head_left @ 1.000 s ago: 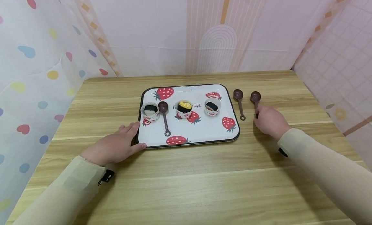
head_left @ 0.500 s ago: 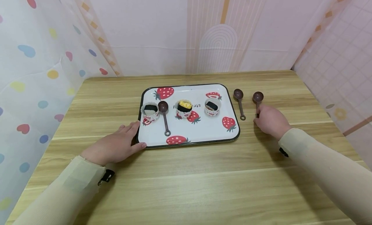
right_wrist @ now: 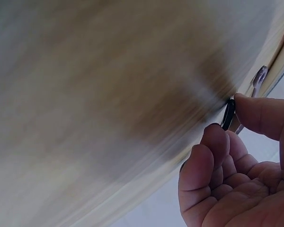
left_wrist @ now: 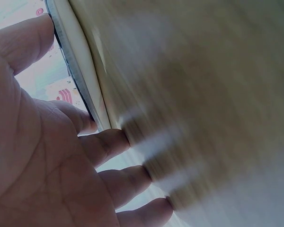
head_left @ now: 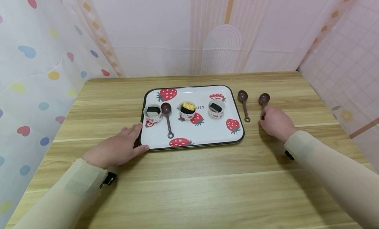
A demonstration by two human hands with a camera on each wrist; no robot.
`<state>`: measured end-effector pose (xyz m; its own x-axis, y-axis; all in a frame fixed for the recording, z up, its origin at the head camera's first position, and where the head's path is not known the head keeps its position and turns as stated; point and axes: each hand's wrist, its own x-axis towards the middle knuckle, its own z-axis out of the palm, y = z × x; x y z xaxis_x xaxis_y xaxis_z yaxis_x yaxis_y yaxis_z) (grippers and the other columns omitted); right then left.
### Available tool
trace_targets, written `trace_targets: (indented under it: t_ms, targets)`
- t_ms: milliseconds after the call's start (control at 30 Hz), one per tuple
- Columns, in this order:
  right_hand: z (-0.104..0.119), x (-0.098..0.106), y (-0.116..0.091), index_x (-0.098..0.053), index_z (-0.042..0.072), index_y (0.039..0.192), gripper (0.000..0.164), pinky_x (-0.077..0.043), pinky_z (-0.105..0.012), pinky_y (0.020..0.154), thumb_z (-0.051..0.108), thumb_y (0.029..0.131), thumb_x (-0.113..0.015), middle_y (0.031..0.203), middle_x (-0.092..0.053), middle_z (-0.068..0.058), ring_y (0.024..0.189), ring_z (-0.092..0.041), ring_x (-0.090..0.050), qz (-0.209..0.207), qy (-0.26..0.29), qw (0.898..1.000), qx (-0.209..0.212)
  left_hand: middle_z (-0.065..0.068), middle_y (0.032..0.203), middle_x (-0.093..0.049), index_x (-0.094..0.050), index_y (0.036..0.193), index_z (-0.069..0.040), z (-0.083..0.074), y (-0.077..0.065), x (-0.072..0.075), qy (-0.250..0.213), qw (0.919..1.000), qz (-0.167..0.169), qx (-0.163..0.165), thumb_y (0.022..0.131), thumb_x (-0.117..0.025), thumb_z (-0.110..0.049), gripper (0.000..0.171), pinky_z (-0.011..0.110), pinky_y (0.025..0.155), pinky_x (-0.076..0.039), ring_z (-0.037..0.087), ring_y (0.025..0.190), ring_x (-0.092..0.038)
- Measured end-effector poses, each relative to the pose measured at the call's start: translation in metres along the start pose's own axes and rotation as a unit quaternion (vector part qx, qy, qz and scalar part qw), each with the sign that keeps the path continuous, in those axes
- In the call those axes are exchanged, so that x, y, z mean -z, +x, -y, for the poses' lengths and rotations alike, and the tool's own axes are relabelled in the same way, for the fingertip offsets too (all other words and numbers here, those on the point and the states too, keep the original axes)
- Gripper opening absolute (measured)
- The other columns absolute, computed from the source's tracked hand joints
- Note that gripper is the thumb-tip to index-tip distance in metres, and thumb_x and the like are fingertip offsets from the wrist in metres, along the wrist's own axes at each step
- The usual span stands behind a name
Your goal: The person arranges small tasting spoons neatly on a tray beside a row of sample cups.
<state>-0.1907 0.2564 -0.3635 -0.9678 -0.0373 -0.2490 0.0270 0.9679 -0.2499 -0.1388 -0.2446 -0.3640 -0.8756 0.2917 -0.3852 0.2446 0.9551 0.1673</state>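
A white tray (head_left: 207, 133) with strawberry prints and a dark rim lies on the table. My left hand (head_left: 118, 148) rests at its lower left corner, fingers spread, thumb on the rim; the left wrist view shows fingertips on the wood. On the tray stand three paper cups: one with white and black sushi (head_left: 153, 111), one with yellow-topped sushi (head_left: 188, 108), one with black-wrapped sushi (head_left: 215, 108). A brown measuring spoon (head_left: 167, 118) lies between the first two. Right of the tray, my right hand (head_left: 276, 123) pinches the handle of another measuring spoon (head_left: 264, 98), whose handle end (right_wrist: 228, 114) shows between thumb and finger.
Another brown measuring spoon (head_left: 244, 105) lies between the tray's right edge and my right hand. The wooden table (head_left: 195, 186) meets patterned cloth (head_left: 154, 35) at the back and along both sides.
The measuring spoon in my right hand has shifted slightly to the right, its bowl moving away from the neighbouring spoon. My left hand and the tray have stayed put.
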Motion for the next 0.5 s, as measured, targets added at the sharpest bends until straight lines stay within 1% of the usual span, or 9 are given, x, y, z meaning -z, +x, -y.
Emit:
trace_targets:
  t_ms: [67,133,367,500]
  targets:
    - [-0.0001,-0.0004,0.0001,-0.061,-0.008,0.121,0.032,-0.054,-0.047,0.079,0.018,0.103,-0.063,0.115,-0.070,-0.027,0.092,-0.035,-0.064,-0.001,0.000,1.000,0.001,0.027,0.173,-0.021,-0.012,0.168,0.002,-0.0001,-0.0003,-0.0003,0.000,1.0000,0.000,0.000,0.102,-0.045,-0.072,0.104,0.070,0.121,-0.031,0.059,0.155,-0.020]
    - [0.0000,-0.0010,0.0001,-0.061,-0.008,0.120,0.030,-0.054,-0.047,0.080,0.018,0.103,-0.063,0.115,-0.069,-0.027,0.092,-0.035,-0.064,-0.002,0.001,1.000,0.003,0.027,0.173,-0.021,-0.012,0.168,0.002,-0.0002,-0.0006,-0.0006,0.001,1.0000,-0.001,-0.001,0.103,-0.045,-0.071,0.103,0.070,0.121,-0.031,0.059,0.155,-0.020]
    - [-0.0015,-0.0024,-0.0001,-0.063,-0.003,0.109,0.022,-0.053,-0.043,0.075,0.017,0.102,-0.066,0.103,-0.070,-0.021,0.084,-0.031,-0.063,-0.013,0.004,1.000,0.010,0.032,0.170,-0.024,-0.016,0.165,0.007,0.0007,-0.0009,-0.0010,0.008,0.9997,-0.013,-0.019,0.105,-0.046,-0.066,0.099,0.069,0.122,-0.030,0.064,0.151,-0.023]
    - [-0.0015,-0.0022,-0.0009,-0.063,-0.004,0.110,0.023,-0.053,-0.042,0.074,0.017,0.102,-0.066,0.103,-0.070,-0.021,0.083,-0.030,-0.063,-0.010,0.008,1.000,0.009,0.033,0.169,-0.025,-0.017,0.165,0.007,0.0011,-0.0005,-0.0006,0.009,0.9997,-0.015,-0.019,0.105,-0.047,-0.065,0.098,0.070,0.122,-0.030,0.065,0.150,-0.024]
